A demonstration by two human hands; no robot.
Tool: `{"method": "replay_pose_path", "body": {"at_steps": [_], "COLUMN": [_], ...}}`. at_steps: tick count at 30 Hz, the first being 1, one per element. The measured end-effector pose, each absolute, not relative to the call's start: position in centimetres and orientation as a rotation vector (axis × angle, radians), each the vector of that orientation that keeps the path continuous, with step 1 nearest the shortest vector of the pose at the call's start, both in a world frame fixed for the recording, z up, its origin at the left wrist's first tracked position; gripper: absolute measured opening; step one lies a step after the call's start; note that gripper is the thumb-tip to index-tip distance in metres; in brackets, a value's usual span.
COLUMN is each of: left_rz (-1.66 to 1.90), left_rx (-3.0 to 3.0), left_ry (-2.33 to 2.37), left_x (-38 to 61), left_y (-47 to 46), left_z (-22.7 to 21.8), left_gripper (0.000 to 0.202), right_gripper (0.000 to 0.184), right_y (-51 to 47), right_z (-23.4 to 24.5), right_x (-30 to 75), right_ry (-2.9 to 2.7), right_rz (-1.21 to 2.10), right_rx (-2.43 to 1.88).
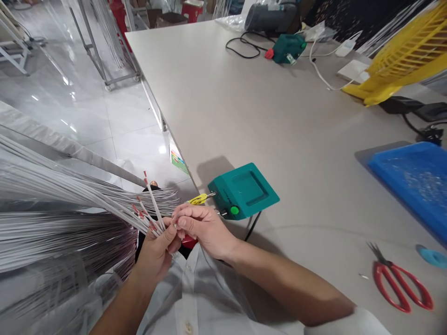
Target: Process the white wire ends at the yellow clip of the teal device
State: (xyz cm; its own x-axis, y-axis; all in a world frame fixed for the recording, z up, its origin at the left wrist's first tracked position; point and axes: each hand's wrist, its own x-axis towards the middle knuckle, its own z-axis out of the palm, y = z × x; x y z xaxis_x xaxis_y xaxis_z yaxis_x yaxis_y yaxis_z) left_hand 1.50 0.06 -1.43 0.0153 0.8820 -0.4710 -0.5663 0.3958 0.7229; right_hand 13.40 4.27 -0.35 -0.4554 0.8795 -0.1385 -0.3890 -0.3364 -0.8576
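The small pale piece (175, 225) pinched in the right hand (206, 230) is mostly hidden by the digits; long, thin grey wires (52, 163) toward nine o'clock run out of frame. The left hand (159, 246) closes around slim, white, red-tipped strands (156, 207) slanting toward eleven o'clock. A smooth green box (244, 190) sits at two o'clock.

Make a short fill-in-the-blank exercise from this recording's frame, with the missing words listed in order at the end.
1. The left hand holds white strands with ____ tips.
2. The round button on the box nearest the hands is ____.
3. The scissors lie on the table near a ____ tray.
4. The fan at the upper right is ____.

Missing words: red; green; blue; yellow.
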Motion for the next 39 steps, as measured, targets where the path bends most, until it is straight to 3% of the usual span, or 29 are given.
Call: {"method": "replay_pose_path", "body": {"at_steps": [11, 19, 21, 26, 30, 39], "left_rz": [1.120, 1.251, 1.303, 1.275, 1.210, 1.310], "left_rx": [0.706, 0.631, 0.583, 0.592, 0.668, 0.563], "left_ry": [1.324, 1.381, 1.391, 1.378, 1.353, 1.248], "left_x": [0.4, 1.4, 1.4, 1.2, 1.2, 1.8], "left_y": [-1.1, -0.8, -0.5, -0.4, -0.7, -0.8], "left_z": [-2.7, -2.7, -2.6, -2.5, -2.8, -2.2], "left_gripper": [0.014, 0.014, 0.013, 0.014, 0.014, 0.009], "right_gripper": [0.017, 0.017, 0.017, 0.016, 0.013, 0.021], "right_y": [4.4, 4.5, 4.4, 4.3, 4.9, 4.2], "right_z": [-0.6, -1.2, -1.1, -0.4, 0.0, -0.1], "right_x": [14.5, 15.6, 15.8, 16.0, 15.4, 14.3], "right_ry": [-1.764, -2.286, -2.327, -1.985, -1.792, -1.722], "right_rz": [1.123, 0.094, 0.141, 0.812, 1.130, 1.092], "right_rx": [-0.969, -0.776, -0.739, -0.937, -1.058, -0.939]}}
